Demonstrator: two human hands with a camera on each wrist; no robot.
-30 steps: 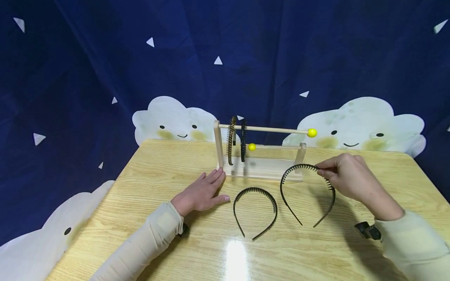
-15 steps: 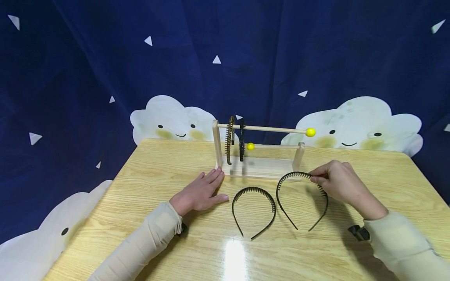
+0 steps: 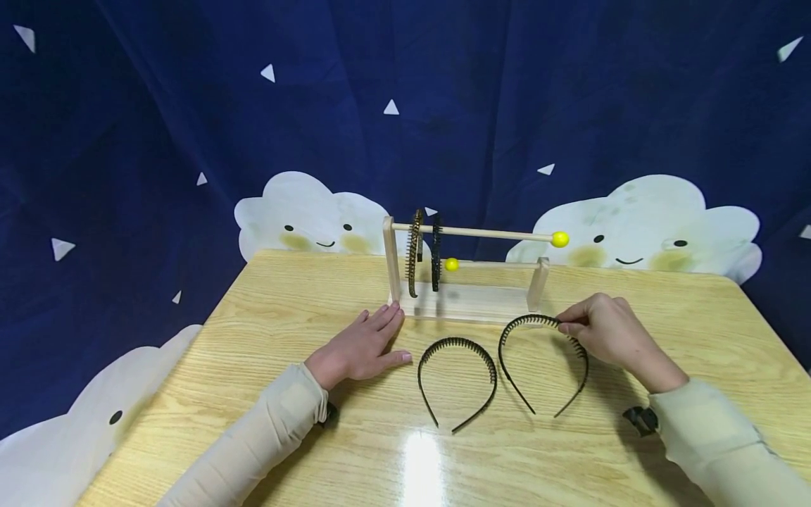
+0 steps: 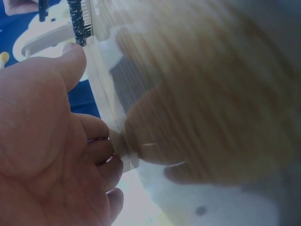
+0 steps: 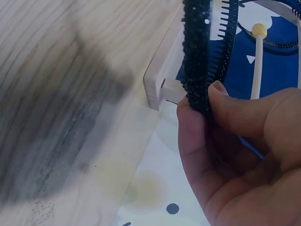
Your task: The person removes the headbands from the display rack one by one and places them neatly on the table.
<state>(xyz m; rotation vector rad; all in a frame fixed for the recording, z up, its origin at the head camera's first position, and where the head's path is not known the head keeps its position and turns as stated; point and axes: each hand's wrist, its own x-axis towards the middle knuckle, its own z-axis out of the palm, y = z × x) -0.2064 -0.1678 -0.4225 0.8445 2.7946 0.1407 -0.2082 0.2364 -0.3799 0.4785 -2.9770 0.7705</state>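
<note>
At the left side, the left hand (image 3: 361,352) lay flat on the table (image 3: 285,310) with its fingers extended, and its fingertips seemed to touch the corner of the wooden stand (image 3: 481,299). On the upper rod (image 3: 497,233) of this stand hung a golden-brown headband (image 3: 412,264) and, just beside it, a dark glittering headband (image 3: 436,264). Next, in front of the stand, a black headband (image 3: 459,341) lay on the table, its arch toward the stand and its two ends toward the person. Further to the right was the held headband (image 3: 529,319), before the right end of the stand; I could not tell whether its ends touched the table. I judged it light, and springy rather than soft; the rough outer side would probably not slip, but the thin legs might break if they were spread too far. The top of the arch seemed a good place to grip, because both ends remained free there. It looked black, with small dark grains outside, comb teeth inside and smooth narrow legs. The right hand (image 3: 617,334), last in the row, pinched it between thumb and fingers at the right shoulder of the arch.
</note>
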